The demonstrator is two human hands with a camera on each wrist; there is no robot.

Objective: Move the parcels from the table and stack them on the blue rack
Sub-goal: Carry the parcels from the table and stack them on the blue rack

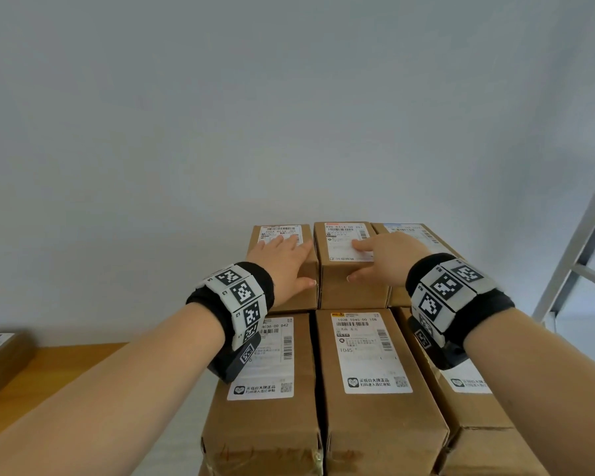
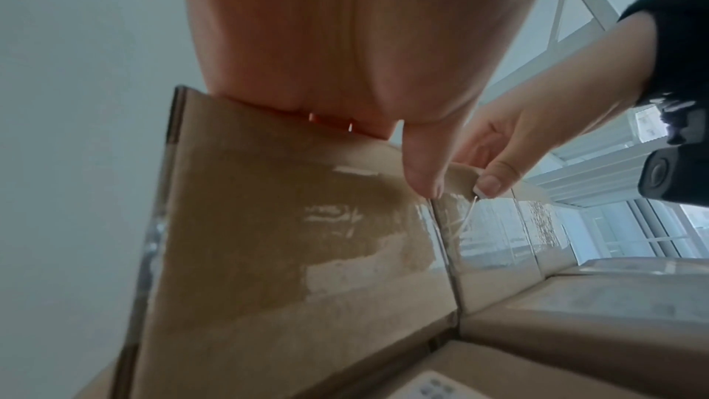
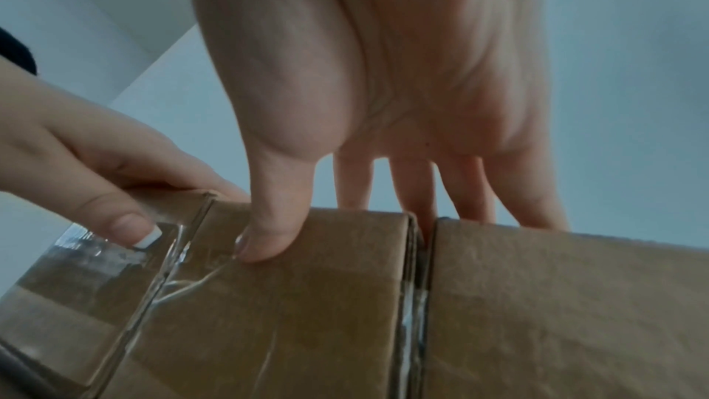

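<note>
Here the person is settling two parcels into the far row of the stack. The left hand [image 1: 284,259] is lying flat on the far-left box [image 1: 282,269], fingers straight across its label and thumb hanging over the near edge. The right hand [image 1: 385,257] is resting the same way on the middle box [image 1: 349,266], fingers straight on top, thumb down on the front face; neither hand is clasping anything. A third box [image 1: 409,235] is sitting just beside the middle one on the right, and a lower row of boxes [image 1: 368,372] is lying nearer the camera. The blue rack itself is hidden under the parcels, so I am taking this pile to be on it. One more parcel [image 1: 0,359] is waiting on the wooden table [image 1: 59,365] at the left.

Judging by this, the placing step is nearly finishing: the next move is calling for a light push to square both boxes against their neighbours, then lifting the hands away and reaching left for the remaining parcel.
</note>
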